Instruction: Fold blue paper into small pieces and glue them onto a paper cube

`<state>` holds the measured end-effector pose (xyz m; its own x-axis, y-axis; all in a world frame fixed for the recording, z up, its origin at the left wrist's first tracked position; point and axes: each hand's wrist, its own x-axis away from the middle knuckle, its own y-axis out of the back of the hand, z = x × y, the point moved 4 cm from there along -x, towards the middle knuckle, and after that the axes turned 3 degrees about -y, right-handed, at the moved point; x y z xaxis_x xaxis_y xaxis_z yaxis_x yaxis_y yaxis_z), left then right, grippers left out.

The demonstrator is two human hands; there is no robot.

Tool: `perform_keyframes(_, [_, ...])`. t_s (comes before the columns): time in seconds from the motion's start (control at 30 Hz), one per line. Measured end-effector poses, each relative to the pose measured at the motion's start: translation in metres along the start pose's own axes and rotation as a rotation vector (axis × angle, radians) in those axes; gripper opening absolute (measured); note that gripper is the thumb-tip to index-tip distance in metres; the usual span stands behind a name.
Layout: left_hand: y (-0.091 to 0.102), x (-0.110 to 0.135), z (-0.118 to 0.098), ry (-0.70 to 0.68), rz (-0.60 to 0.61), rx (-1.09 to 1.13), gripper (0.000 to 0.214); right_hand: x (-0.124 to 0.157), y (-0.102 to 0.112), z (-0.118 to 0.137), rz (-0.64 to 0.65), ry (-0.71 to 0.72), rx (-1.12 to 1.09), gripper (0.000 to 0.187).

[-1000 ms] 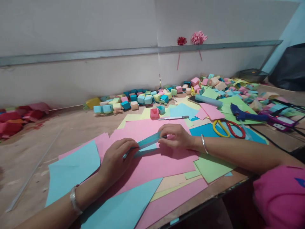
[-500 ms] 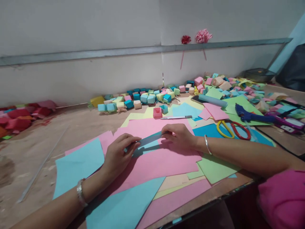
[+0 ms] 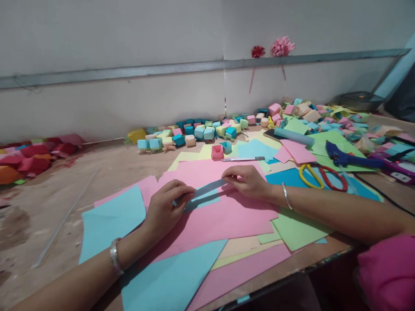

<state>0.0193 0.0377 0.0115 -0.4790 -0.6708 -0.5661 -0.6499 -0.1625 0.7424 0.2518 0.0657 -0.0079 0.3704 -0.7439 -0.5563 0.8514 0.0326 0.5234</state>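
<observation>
Between my two hands a narrow blue paper strip [image 3: 210, 187] is held up at a slight slant. My left hand [image 3: 168, 205] pinches its left end, and my right hand [image 3: 248, 181] pinches the right end between thumb and fingers. Just beneath lies a light blue paper piece [image 3: 204, 200] on a large pink sheet [image 3: 207, 222]. Blue sheets [image 3: 113, 220] lie around my left forearm. Beyond my hands sit a small open pink paper box [image 3: 217, 151], a small teal paper box [image 3: 227, 147] and a slim cutter knife [image 3: 243, 159].
Scissors [image 3: 311, 176] with yellow and red handles and a blue glue gun [image 3: 353, 160] lie at the right. Small paper boxes [image 3: 178, 139] line the wall. Red paper pieces [image 3: 35, 156] are heaped at far left, near a clear glue stick [image 3: 66, 218]. Green sheets [image 3: 301, 226] lie under my right forearm.
The view has shifted slightly, so everything appears a little further right. Both hands keep their pinch on the blue paper strip, which looks slightly more turned edge-on.
</observation>
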Motion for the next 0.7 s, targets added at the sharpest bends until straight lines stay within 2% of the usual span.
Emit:
perform_keyframes(0.13, [-0.001,0.0,0.001,0.05,0.009,0.031,0.012,-0.001,0.003,0.005,-0.05,0.096,0.014,0.012])
perform_keyframes(0.27, [-0.003,0.001,0.004,0.15,0.032,0.081,0.016,-0.001,0.003,0.007,-0.058,0.079,0.063,0.012])
perform_keyframes(0.7, [-0.01,0.005,0.001,0.221,0.168,0.057,0.013,0.003,-0.008,0.004,0.127,0.006,0.23,0.012])
